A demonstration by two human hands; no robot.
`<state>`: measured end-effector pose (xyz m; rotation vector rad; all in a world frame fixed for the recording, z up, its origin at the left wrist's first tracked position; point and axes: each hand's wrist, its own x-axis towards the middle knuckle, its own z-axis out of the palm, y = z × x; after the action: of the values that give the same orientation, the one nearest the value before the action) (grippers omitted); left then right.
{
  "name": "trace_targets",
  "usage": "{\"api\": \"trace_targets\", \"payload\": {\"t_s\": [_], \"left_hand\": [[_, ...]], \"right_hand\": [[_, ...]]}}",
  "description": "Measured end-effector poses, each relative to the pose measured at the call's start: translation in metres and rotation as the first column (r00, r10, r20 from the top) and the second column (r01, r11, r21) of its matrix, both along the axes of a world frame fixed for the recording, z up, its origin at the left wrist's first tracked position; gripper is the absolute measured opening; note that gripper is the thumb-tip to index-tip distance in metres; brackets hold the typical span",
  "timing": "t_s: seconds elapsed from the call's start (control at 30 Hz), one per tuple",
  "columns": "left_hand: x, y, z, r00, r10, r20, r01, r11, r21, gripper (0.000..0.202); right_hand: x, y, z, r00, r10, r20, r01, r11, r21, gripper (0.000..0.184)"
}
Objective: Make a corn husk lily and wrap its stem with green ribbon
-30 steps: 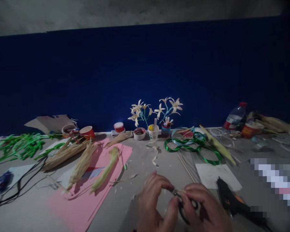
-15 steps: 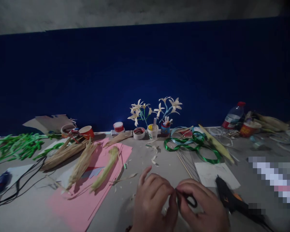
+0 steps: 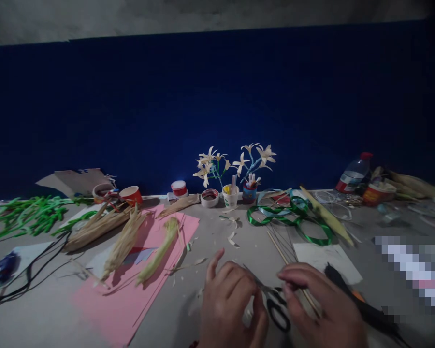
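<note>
My left hand [image 3: 232,302] is curled at the lower middle, little finger raised, thumb and forefinger drawn together. Whatever they hold, if anything, is too small to make out. To its right, my right hand [image 3: 322,302] has its thumb and forefinger bent towards each other in a pinch, and I cannot make out anything between them. Black-handled scissors [image 3: 280,316] lie on the table between the two hands, blades pointing up and left, partly behind my left hand. Thin sticks [image 3: 275,246] run under my right hand. A black glue gun [image 3: 369,309] lies beside it, partly hidden.
Pink paper sheets [image 3: 112,302] with corn husks [image 3: 125,246] lie to the left, near green fuzzy stems [image 3: 29,217]. White husk flowers [image 3: 264,154] stand at the back by a paper cup [image 3: 230,197]. Green ribbon [image 3: 319,237], white paper [image 3: 329,263] and a bottle [image 3: 353,174] are right.
My hands were together at the fingertips; my right hand has moved away to the right. The scissors between them now show more fully.
</note>
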<state>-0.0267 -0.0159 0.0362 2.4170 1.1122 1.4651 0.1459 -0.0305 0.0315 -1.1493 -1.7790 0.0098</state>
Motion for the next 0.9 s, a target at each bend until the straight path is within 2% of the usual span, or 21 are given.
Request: {"api": "trace_targets", "payload": {"t_s": [0.07, 0.17, 0.33, 0.53, 0.63, 0.77, 0.9], "left_hand": [[0.001, 0.001, 0.002, 1.0, -0.006, -0.015, 0.006, 1.0, 0.006, 0.018], [0.002, 0.001, 0.005, 1.0, 0.0, -0.019, 0.0, 1.0, 0.02, 0.019], [0.0, 0.0, 0.005, 0.999, -0.016, -0.045, 0.016, 1.0, -0.005, 0.018], [-0.003, 0.0, 0.0, 1.0, -0.005, 0.026, 0.005, 1.0, -0.018, 0.019], [-0.003, 0.0, 0.001, 1.0, -0.026, 0.009, 0.026, 0.999, -0.03, 0.018], [-0.004, 0.0, 0.004, 0.999, -0.038, -0.022, 0.037, 0.999, -0.035, 0.018], [-0.005, 0.0, 0.0, 1.0, -0.017, -0.004, 0.017, 0.999, -0.038, 0.019]], "right_hand": [[-0.005, 0.0, 0.004, 0.994, 0.085, 0.073, -0.086, 0.996, 0.003, 0.02], [-0.013, 0.002, 0.009, 0.986, 0.148, 0.082, -0.147, 0.989, -0.017, 0.017], [-0.012, 0.004, 0.009, 0.987, 0.145, 0.075, -0.143, 0.989, -0.023, 0.015], [0.005, 0.001, 0.006, 0.998, -0.008, 0.064, 0.01, 1.0, -0.022, 0.012], [-0.001, 0.0, 0.008, 0.99, 0.066, 0.123, -0.062, 0.997, -0.035, 0.017], [-0.012, 0.001, 0.011, 0.985, 0.146, 0.096, -0.137, 0.986, -0.091, 0.014], [0.0, 0.003, 0.009, 0.996, 0.051, 0.071, -0.048, 0.998, -0.045, 0.012]]}}
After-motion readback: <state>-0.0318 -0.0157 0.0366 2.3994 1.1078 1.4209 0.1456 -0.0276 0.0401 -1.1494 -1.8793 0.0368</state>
